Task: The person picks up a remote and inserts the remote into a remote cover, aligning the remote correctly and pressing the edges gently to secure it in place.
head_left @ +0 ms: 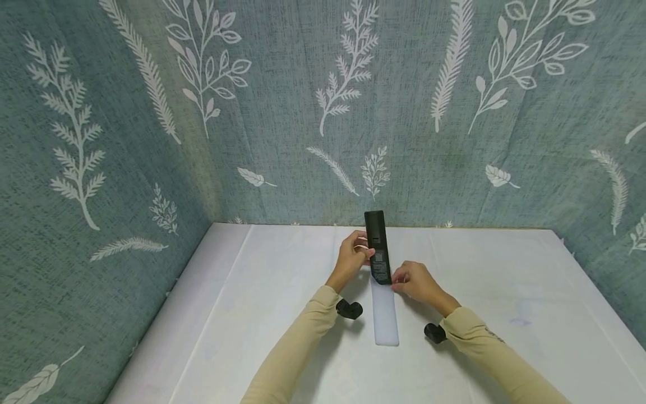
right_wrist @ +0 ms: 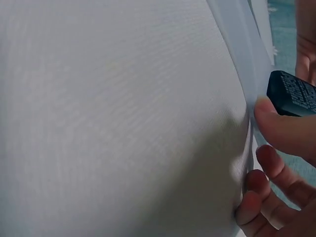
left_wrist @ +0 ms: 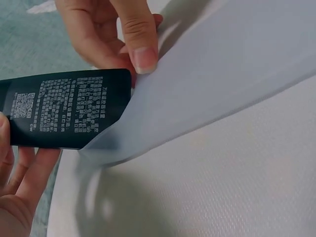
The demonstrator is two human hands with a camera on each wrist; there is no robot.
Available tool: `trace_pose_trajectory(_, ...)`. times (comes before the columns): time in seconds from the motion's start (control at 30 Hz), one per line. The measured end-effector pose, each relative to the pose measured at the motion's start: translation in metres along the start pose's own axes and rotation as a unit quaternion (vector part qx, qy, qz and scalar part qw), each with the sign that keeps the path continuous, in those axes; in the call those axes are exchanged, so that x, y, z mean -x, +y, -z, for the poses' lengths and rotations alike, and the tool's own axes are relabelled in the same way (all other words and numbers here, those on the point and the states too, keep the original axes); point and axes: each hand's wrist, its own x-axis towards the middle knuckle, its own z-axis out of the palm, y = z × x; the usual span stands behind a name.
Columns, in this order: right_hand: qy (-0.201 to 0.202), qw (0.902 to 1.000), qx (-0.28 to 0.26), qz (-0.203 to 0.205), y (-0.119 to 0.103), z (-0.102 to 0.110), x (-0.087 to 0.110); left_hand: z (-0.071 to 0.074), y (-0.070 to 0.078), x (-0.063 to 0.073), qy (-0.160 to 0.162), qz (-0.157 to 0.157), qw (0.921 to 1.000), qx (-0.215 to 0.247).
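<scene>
A black remote control (head_left: 375,227), its back with printed white text facing me, is held along its left side by my left hand (head_left: 350,257). Its lower end sits at the mouth of a long translucent plastic sleeve (head_left: 386,318). My right hand (head_left: 418,281) pinches the sleeve's edge beside that end. In the left wrist view, the sleeve (left_wrist: 212,64) overlaps the remote's slanted corner, with the right thumb (left_wrist: 144,58) on the sleeve's rim. The right wrist view shows the sleeve edge-on, and most of the remote (right_wrist: 291,94) lies outside the frame.
A white-covered table (head_left: 282,269) lies under both hands. Behind it and at the sides hangs a green-grey leaf-patterned cloth (head_left: 282,112). Black wrist cameras (head_left: 349,309) sit at both beige sleeve cuffs.
</scene>
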Motion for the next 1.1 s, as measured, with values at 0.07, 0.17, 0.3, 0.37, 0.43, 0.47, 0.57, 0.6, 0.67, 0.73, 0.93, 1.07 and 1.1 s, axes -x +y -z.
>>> trace_pose_trajectory(0.07, -0.002, 1.0, -0.001, 0.007, 0.001, -0.001, -0.001, 0.001, 0.0, 0.001, 0.005, -0.001, 1.0, -0.001)
trace_pose_trajectory(0.17, -0.006, 1.0, -0.003, 0.006, 0.001, -0.004, -0.002, 0.002, -0.002, 0.0, 0.012, 0.0, 0.9999, -0.007)
trace_pose_trajectory(0.3, -0.002, 1.0, -0.003, 0.004, 0.001, -0.008, -0.002, 0.004, -0.012, -0.006, 0.016, 0.007, 0.9998, -0.012)
trace_pose_trajectory(0.37, 0.003, 1.0, -0.002, 0.006, 0.0, -0.009, -0.001, 0.004, -0.02, -0.011, 0.02, 0.009, 0.9997, -0.01)
trace_pose_trajectory(0.43, 0.008, 0.9999, -0.007, 0.007, 0.0, -0.01, 0.001, 0.004, -0.027, -0.014, 0.026, 0.011, 0.9995, -0.012)
trace_pose_trajectory(0.47, 0.011, 0.9998, -0.01, 0.01, -0.001, -0.01, 0.002, 0.004, -0.029, -0.015, 0.03, 0.011, 0.9994, -0.013)
trace_pose_trajectory(0.57, 0.019, 0.9996, -0.015, 0.014, -0.003, -0.011, 0.004, 0.003, -0.033, -0.017, 0.045, 0.011, 0.9987, -0.023)
trace_pose_trajectory(0.6, 0.024, 0.9995, -0.014, 0.014, -0.004, -0.012, 0.005, 0.003, -0.033, -0.016, 0.049, 0.011, 0.9984, -0.025)
trace_pose_trajectory(0.67, 0.036, 0.9992, -0.009, 0.013, -0.007, -0.012, 0.006, 0.002, -0.033, -0.016, 0.055, 0.011, 0.9981, -0.025)
trace_pose_trajectory(0.73, 0.048, 0.9989, -0.001, 0.006, -0.01, -0.012, 0.007, 0.003, -0.033, -0.015, 0.058, 0.008, 0.998, -0.023)
trace_pose_trajectory(0.93, 0.069, 0.9971, 0.012, -0.03, -0.017, -0.011, 0.005, 0.006, -0.03, -0.015, 0.057, 0.007, 0.9981, -0.022)
trace_pose_trajectory(1.07, 0.064, 0.997, 0.003, -0.043, -0.021, -0.01, 0.004, 0.01, -0.019, -0.01, 0.031, 0.014, 0.9992, -0.022)
trace_pose_trajectory(1.1, 0.057, 0.9974, 0.0, -0.045, -0.022, -0.009, 0.003, 0.011, -0.015, -0.008, 0.021, 0.015, 0.9994, -0.023)
